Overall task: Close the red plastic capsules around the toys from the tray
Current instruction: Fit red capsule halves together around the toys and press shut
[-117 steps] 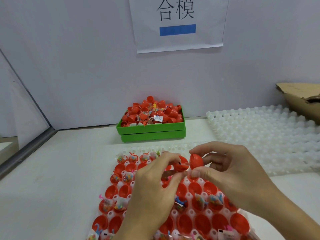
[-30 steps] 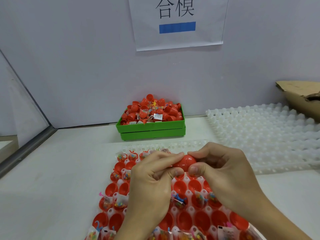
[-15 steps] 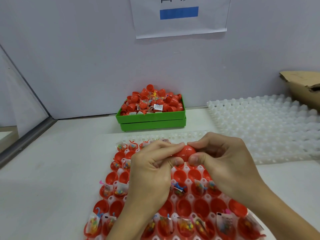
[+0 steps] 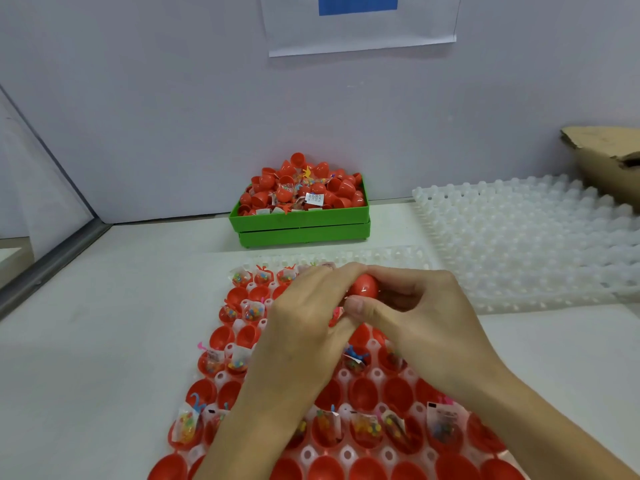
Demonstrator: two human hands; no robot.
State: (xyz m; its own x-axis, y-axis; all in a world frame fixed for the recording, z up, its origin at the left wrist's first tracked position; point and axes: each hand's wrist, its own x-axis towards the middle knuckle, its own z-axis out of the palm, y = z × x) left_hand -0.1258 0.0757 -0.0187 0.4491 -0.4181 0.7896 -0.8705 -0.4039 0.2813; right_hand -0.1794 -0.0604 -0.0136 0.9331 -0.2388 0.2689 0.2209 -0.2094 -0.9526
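Both hands are pinching one red capsule [image 4: 363,286] above the tray [image 4: 349,375]: left hand [image 4: 304,317] and right hand [image 4: 415,306] are opposing each other, likely pressing its halves together. Filled halves [image 4: 367,429] are waiting below.

You have a plain red capsule [image 4: 363,286] between your fingers. Below it, the white tray [image 4: 346,375] shows a honeycomb pattern of round cells, many filled with red capsule halves [image 4: 360,393] and clear toy packets [image 4: 187,422] speckled yellow, orange, blue and pink. At the worktop's [image 4: 104,341] back edge sits your bright green bin [image 4: 301,225], heaped with red capsules. Toward the right edge lie translucent white dimpled trays [image 4: 536,244] and brown cardboard [image 4: 606,157]. The worktop is off-white, the wall [image 4: 173,116] pale lilac-grey, its white paper [image 4: 360,29] bearing a blue bar.
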